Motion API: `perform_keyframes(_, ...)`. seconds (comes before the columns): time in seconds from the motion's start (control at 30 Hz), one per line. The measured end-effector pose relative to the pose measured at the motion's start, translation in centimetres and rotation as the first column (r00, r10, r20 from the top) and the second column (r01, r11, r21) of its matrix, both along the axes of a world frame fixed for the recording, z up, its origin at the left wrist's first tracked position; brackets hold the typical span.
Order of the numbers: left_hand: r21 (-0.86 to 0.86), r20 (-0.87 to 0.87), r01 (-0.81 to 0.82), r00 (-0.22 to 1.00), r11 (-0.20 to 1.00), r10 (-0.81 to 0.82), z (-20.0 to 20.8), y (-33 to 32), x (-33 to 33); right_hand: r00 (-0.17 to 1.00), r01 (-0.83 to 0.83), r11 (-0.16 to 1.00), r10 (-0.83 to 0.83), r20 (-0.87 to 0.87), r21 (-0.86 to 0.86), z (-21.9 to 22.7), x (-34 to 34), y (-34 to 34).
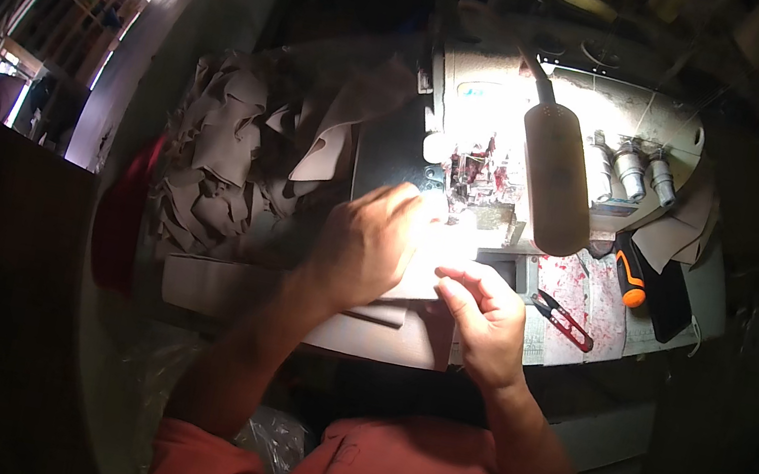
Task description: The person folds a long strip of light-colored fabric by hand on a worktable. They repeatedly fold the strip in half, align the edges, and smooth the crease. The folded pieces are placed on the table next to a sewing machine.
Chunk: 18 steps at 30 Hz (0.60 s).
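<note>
Under the glare of a lamp, a pale piece of cloth (pixel 445 240) lies in front of the sewing machine (pixel 483 169); its outline is washed out. My left hand (pixel 369 240) bends over the cloth's left side, close to the machine's needle area, with the fingers curled onto it and the tips lost in the light. At the cloth's near right edge, thumb and forefinger of my right hand (pixel 488 329) are pinched together on it. Red-handled thread snips (pixel 567 323) rest just right of my right hand.
Loose cut cloth pieces (pixel 226 139) are heaped at the left, near a red container (pixel 126 213). The lamp head (pixel 557 179) hangs above the machine. An orange-and-black handled tool (pixel 633 282) and a black flat object (pixel 668 298) lie at the right.
</note>
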State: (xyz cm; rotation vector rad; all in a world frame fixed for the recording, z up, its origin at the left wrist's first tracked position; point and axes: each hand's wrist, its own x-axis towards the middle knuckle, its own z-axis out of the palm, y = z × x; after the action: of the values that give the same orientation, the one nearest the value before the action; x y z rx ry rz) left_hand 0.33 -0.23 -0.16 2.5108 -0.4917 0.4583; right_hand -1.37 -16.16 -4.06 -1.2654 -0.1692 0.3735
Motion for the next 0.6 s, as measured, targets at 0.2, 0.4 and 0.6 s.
perform_keyframes(0.2, 0.012, -0.003, 0.041, 0.999, 0.999, -0.041, -0.2, 0.8, 1.7, 1.000, -0.001, 1.000, 0.001, 0.016, -0.016, 0.0, 1.1, 0.4)
perform_keyframes(0.4, 0.115, 0.139, 0.073, 0.986, 0.991, -0.089, 0.1, -0.5, -0.9, 0.995, 0.019, 0.998, -0.013, 0.096, -0.067, -0.1, 1.3, 0.6)
perform_keyframes(0.6, 0.158, -0.061, 0.061, 0.997, 0.986, -0.052, -1.4, 3.3, 2.8, 0.986, 0.079, 0.994, -0.067, 0.151, -0.071, -0.6, 0.9, -0.7)
